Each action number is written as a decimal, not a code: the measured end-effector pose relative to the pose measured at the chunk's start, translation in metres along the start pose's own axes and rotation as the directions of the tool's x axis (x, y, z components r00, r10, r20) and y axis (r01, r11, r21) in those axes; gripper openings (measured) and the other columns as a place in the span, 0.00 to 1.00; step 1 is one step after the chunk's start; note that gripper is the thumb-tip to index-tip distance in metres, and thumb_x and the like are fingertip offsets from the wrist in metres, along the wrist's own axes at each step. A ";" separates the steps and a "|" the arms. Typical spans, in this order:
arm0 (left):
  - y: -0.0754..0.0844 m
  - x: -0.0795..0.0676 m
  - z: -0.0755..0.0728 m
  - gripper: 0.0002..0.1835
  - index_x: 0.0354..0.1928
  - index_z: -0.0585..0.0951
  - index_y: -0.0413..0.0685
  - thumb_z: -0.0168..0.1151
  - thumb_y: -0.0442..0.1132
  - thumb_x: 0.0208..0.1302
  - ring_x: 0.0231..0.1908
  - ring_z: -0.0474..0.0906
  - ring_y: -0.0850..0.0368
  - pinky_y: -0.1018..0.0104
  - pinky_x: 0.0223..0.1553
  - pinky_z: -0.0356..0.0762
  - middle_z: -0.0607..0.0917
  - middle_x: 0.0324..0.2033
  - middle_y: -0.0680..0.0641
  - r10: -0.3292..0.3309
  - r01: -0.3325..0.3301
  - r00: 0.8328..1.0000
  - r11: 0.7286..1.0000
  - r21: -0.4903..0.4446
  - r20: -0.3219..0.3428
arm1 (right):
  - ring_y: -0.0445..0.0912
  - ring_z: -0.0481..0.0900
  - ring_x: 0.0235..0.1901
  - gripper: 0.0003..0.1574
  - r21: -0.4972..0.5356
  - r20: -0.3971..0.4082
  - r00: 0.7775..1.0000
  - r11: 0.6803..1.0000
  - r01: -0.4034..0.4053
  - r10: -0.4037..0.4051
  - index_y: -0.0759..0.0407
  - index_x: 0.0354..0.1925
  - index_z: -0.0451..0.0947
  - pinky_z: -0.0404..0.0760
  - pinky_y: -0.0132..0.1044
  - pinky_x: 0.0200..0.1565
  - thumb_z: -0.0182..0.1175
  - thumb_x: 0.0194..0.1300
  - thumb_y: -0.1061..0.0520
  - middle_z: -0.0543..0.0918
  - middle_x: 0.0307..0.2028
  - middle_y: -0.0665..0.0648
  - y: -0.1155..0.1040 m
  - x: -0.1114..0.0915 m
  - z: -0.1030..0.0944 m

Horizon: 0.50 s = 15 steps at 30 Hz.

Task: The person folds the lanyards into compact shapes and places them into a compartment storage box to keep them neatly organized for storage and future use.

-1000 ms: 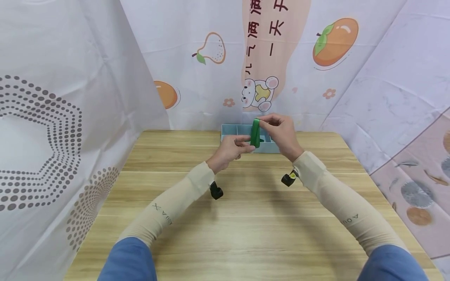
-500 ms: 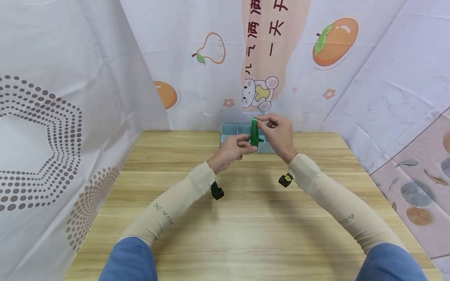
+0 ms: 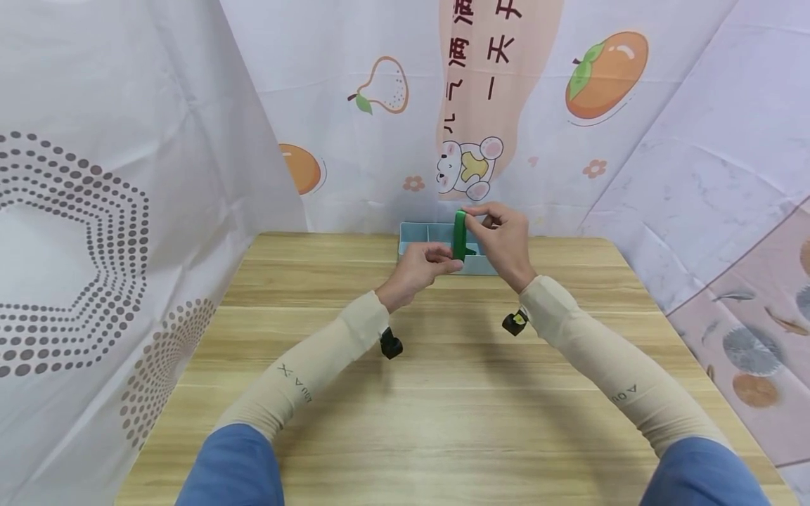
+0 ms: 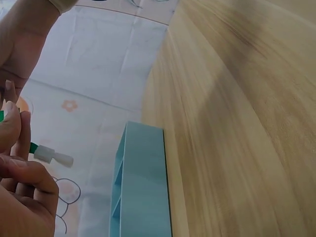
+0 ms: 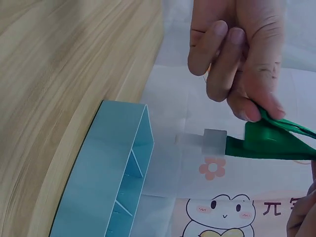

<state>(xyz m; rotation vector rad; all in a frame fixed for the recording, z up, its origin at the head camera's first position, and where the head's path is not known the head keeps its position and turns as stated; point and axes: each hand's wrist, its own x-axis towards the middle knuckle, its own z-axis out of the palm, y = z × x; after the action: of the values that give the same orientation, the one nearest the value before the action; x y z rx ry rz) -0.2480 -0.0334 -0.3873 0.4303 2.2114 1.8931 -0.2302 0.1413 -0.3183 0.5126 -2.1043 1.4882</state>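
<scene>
Above the table's far edge, both hands hold a slim green plastic piece (image 3: 459,235), upright in the head view. Its upper end is pinched between the thumb and fingertips of my right hand (image 3: 508,240). My left hand (image 3: 419,273) holds the lower end by thumb and fingers. In the right wrist view the green piece (image 5: 269,140) looks like a clip or folding tool, with a gap between a thin upper strip and a wider lower part. A translucent block (image 5: 215,142) with a pale tip sticks out of it. Fingers hide most of the green piece in the left wrist view.
A light blue compartment box (image 3: 414,236) stands at the back of the wooden table (image 3: 436,393), just behind the hands. Something small and green (image 3: 471,251) shows inside it. A printed white curtain (image 3: 354,176) hangs directly behind the table.
My right hand has shifted slightly left and the green piece stands a little straighter. My left hand has barely moved, and both hands keep hold.
</scene>
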 end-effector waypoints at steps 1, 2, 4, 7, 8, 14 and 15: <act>0.000 0.000 0.000 0.11 0.43 0.88 0.51 0.75 0.47 0.64 0.34 0.75 0.57 0.66 0.27 0.67 0.88 0.38 0.50 -0.001 0.001 1.000 1.000 0.013 -0.008 | 0.46 0.68 0.23 0.08 0.003 0.001 1.000 1.000 -0.005 0.005 0.67 0.44 0.89 0.62 0.29 0.24 0.67 0.67 0.66 0.80 0.24 0.56 0.000 0.000 0.000; -0.001 0.001 0.000 0.11 0.42 0.89 0.51 0.75 0.48 0.64 0.35 0.76 0.56 0.66 0.29 0.69 0.88 0.38 0.51 0.000 0.000 1.000 1.000 0.019 -0.016 | 0.46 0.68 0.23 0.08 0.008 0.002 1.000 1.000 -0.010 0.010 0.67 0.44 0.88 0.62 0.29 0.24 0.67 0.67 0.66 0.79 0.24 0.57 0.000 0.000 0.000; -0.002 0.002 0.000 0.11 0.40 0.89 0.51 0.75 0.48 0.63 0.37 0.75 0.54 0.65 0.32 0.71 0.87 0.40 0.52 0.018 -0.016 0.999 0.999 0.044 -0.038 | 0.46 0.68 0.23 0.08 0.020 0.004 1.000 1.000 -0.022 0.022 0.67 0.45 0.88 0.62 0.29 0.23 0.67 0.68 0.66 0.79 0.25 0.60 0.000 0.000 0.000; -0.004 0.004 0.000 0.11 0.38 0.90 0.52 0.76 0.50 0.62 0.42 0.75 0.54 0.63 0.40 0.76 0.86 0.46 0.56 0.066 -0.059 0.995 0.995 0.087 -0.077 | 0.45 0.67 0.23 0.09 0.037 0.005 0.999 0.999 -0.039 0.038 0.68 0.45 0.88 0.62 0.28 0.23 0.67 0.68 0.65 0.79 0.25 0.59 -0.001 0.000 -0.001; -0.004 0.005 0.000 0.12 0.37 0.90 0.51 0.77 0.51 0.61 0.43 0.76 0.54 0.62 0.42 0.77 0.85 0.49 0.57 0.082 -0.073 0.993 0.993 0.094 -0.088 | 0.44 0.67 0.23 0.09 0.044 0.005 0.999 0.998 -0.041 0.041 0.68 0.45 0.88 0.61 0.28 0.23 0.67 0.68 0.65 0.78 0.25 0.58 -0.002 0.000 -0.001; -0.004 0.005 -0.002 0.13 0.36 0.89 0.49 0.77 0.50 0.61 0.39 0.79 0.55 0.60 0.36 0.77 0.87 0.48 0.56 0.108 -0.109 0.991 0.994 0.002 -0.079 | 0.44 0.67 0.24 0.09 0.070 0.001 0.999 0.997 -0.039 0.039 0.70 0.44 0.87 0.61 0.28 0.23 0.67 0.68 0.65 0.78 0.25 0.49 0.002 0.004 -0.001; -0.003 0.005 -0.002 0.12 0.35 0.89 0.49 0.77 0.50 0.61 0.36 0.79 0.54 0.61 0.34 0.76 0.88 0.44 0.54 0.107 -0.109 0.992 0.994 -0.015 -0.072 | 0.44 0.67 0.24 0.09 0.069 0.000 0.999 0.997 -0.039 0.039 0.70 0.44 0.87 0.61 0.28 0.23 0.67 0.68 0.65 0.78 0.25 0.49 0.005 0.005 -0.001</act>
<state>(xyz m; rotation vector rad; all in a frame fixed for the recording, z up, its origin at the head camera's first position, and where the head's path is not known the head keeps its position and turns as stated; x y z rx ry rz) -0.2535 -0.0344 -0.3899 0.4960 2.2555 2.0126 -0.2375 0.1435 -0.3188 0.4980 -2.0793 1.5876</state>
